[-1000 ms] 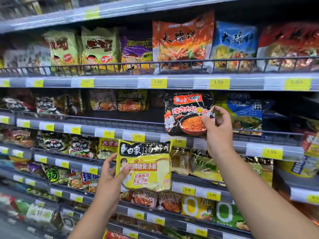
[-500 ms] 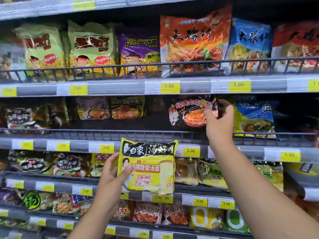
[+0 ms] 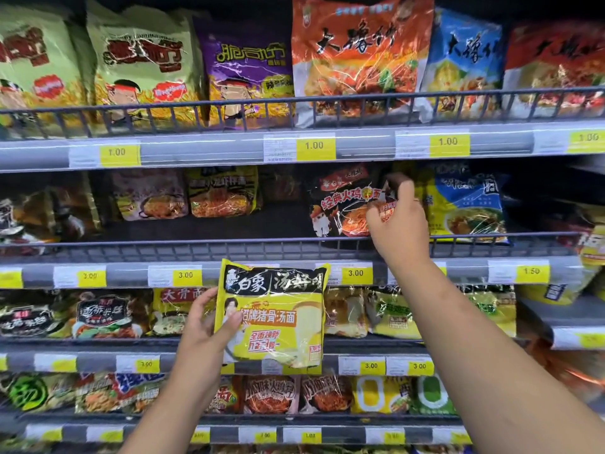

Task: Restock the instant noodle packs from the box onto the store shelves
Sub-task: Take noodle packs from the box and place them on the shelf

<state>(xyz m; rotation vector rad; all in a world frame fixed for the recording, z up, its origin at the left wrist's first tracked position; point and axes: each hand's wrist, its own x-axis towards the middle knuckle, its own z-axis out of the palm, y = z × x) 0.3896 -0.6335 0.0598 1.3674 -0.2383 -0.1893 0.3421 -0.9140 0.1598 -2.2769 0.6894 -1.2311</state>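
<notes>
My right hand [image 3: 397, 221] reaches over the wire rail of the second shelf [image 3: 196, 247] and grips the right edge of a black noodle pack [image 3: 340, 208], which stands tilted behind the rail, beside a blue and yellow pack [image 3: 468, 208]. My left hand [image 3: 204, 329] holds a yellow noodle pack [image 3: 278, 316] by its left edge, upright in the air in front of the third shelf. The box is not in view.
Several shelves carry noodle packs behind wire rails, with yellow price tags [image 3: 316, 146] on their fronts. On the second shelf there is a dark bare stretch [image 3: 281, 224] left of the black pack. Orange [image 3: 360, 57] and purple [image 3: 248, 73] packs fill the top shelf.
My right hand has carried the black pack up and back over the rail onto the second shelf. The view has moved closer to the shelves. The yellow pack stays in my left hand.
</notes>
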